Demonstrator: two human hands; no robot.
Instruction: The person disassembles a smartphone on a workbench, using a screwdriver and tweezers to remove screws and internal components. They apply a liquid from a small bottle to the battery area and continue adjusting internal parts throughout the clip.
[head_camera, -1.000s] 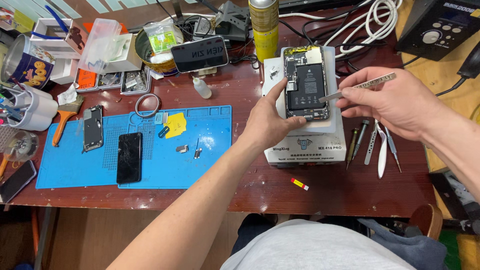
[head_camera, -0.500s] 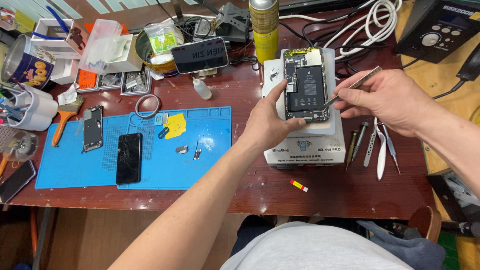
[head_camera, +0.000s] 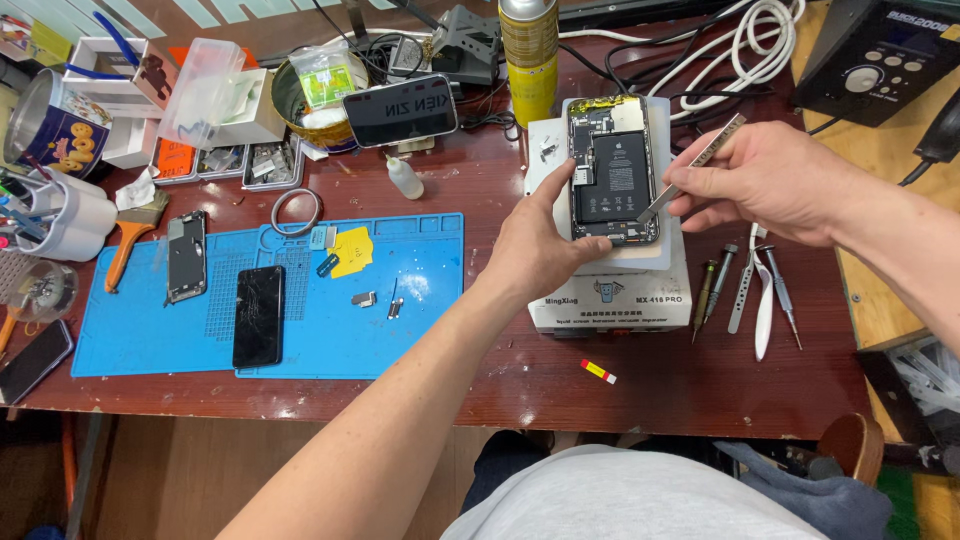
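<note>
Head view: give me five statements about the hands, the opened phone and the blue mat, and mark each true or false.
1. The left hand steadies the opened phone at its left edge. True.
2. The right hand holds a screwdriver. False: it holds metal tweezers, tip at the phone's lower right.
3. The opened phone lies on the blue mat. False: it sits on a white box-like unit right of the mat.
4. A black phone with a cracked face lies on the blue mat. True.
5. A yellow can stands behind the opened phone. True.
</note>
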